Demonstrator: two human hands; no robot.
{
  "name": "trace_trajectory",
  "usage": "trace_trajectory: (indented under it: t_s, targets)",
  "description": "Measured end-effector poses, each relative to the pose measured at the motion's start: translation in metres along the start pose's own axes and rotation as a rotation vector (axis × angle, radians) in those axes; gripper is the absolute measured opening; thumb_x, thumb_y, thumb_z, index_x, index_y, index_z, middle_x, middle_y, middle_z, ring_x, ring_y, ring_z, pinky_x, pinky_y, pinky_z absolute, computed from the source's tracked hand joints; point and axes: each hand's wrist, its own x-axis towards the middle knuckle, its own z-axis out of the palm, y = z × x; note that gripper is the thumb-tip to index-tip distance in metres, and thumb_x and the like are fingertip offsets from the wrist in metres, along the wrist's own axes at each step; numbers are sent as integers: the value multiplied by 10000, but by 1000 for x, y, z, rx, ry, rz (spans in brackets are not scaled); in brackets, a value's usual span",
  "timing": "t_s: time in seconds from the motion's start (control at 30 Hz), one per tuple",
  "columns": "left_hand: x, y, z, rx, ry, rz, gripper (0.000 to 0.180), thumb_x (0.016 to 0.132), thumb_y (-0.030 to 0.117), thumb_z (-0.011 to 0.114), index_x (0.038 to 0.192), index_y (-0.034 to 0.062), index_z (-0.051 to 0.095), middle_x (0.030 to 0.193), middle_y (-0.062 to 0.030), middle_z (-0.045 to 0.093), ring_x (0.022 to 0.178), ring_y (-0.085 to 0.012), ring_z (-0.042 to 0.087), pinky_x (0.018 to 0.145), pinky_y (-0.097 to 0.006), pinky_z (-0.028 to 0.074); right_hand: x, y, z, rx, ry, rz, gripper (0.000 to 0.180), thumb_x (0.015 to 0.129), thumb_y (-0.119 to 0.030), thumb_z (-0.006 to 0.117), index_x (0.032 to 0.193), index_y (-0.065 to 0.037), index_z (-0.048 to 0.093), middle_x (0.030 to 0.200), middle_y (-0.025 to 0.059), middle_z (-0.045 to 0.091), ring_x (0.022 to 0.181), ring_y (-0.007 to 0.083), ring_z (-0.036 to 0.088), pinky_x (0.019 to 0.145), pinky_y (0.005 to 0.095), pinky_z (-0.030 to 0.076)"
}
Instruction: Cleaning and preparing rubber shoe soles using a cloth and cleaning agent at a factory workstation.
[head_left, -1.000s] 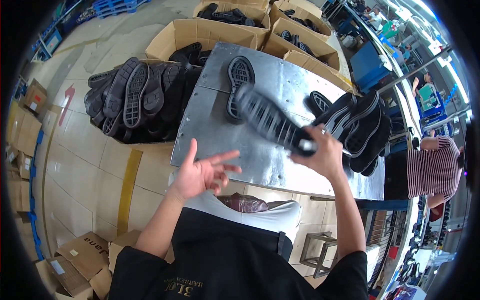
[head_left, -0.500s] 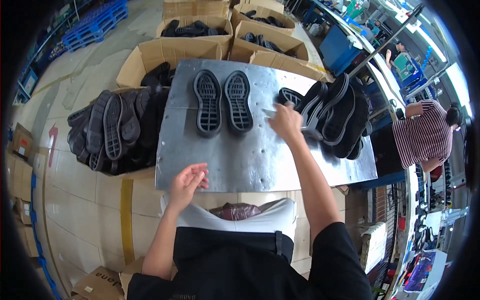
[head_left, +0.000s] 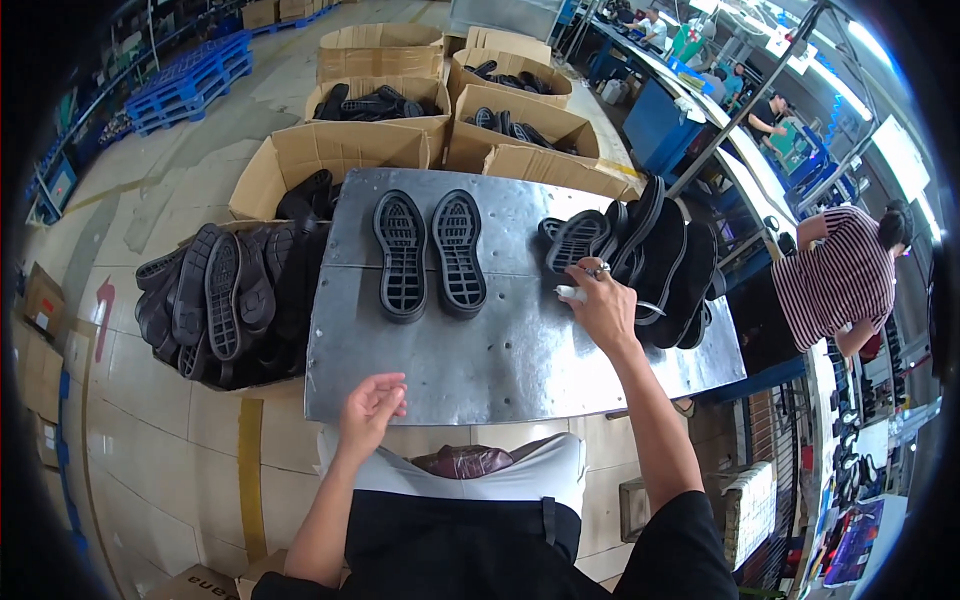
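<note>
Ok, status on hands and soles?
Right hand on sole pile, grip unclear. Left hand open, empty, at table edge. Two soles laid tread-up. Nothing in the way.

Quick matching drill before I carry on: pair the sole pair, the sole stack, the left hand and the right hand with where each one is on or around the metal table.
Things:
1. sole pair
2. sole stack
3. left hand
4. right hand

Places:
A. at the near table edge, holding nothing
B. flat, side by side, treads up, table's far middle
C. piled at the table's right end
D. reaching to the pile, small white thing at its fingers

Pairs: 1-B, 2-C, 3-A, 4-D
</note>
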Motion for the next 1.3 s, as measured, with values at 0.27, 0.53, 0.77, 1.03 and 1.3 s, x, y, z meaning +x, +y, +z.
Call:
trace_trajectory:
  t_s: [0.27, 0.53, 0.77, 1.03, 1.3]
  targets:
    - [-37, -22, 66, -816, -480, -740, 906, 841, 760, 208, 1266, 19, 510, 1167, -137, 609, 1075, -257, 595, 934, -428, 467, -133, -112, -19, 164, -140, -367, 335, 768, -159, 582, 1098, -100, 603, 981, 56, 587, 675, 145, 627, 513, 288, 494]
    - [-24, -67, 74, -1268, -619, -699, 868, 862, 720, 276, 1402, 43, 342, 1355, -206, 453, 1174, -337, 523, 991, -437, 430, -79, -70, -2, 415, -357, 93, 409, 854, -336, 573, 1102, -42, 434, 987, 206, 549, 773, 386, 625, 643, 460, 509]
    - [-39, -43, 98, -1288, -474, -765, 717, 929, 557, 331, 1352, -17, 394, 1339, -255, 441, 1228, -375, 455, 1045, -489, 347, -34, -50, 39, 61, -288, 69, 190, 898, -195, 506, 966, -21, 542, 785, 221, 631, 701, 390, 634, 604, 469, 484]
    - [-27, -41, 95, -1202, -372, -809, 664, 915, 513, 387, 1286, -33, 462, 1274, -203, 519, 1154, -339, 525, 1026, -490, 377, -30, -53, 52, -177, -207, 33, 172, 861, -159, 531, 804, -7, 586, 727, 191, 641, 636, 328, 656, 573, 421, 504]
    - [-21, -59, 106, -1236, -264, -828, 616, 930, 562, 389, 1260, 61, 527, 1152, -98, 612, 1009, -236, 612, 896, -399, 491, -16, -65, 51, -205, -302, 87, 233, 865, -188, 527, 774, 1, 628, 738, 199, 667, 664, 334, 670, 602, 422, 507]
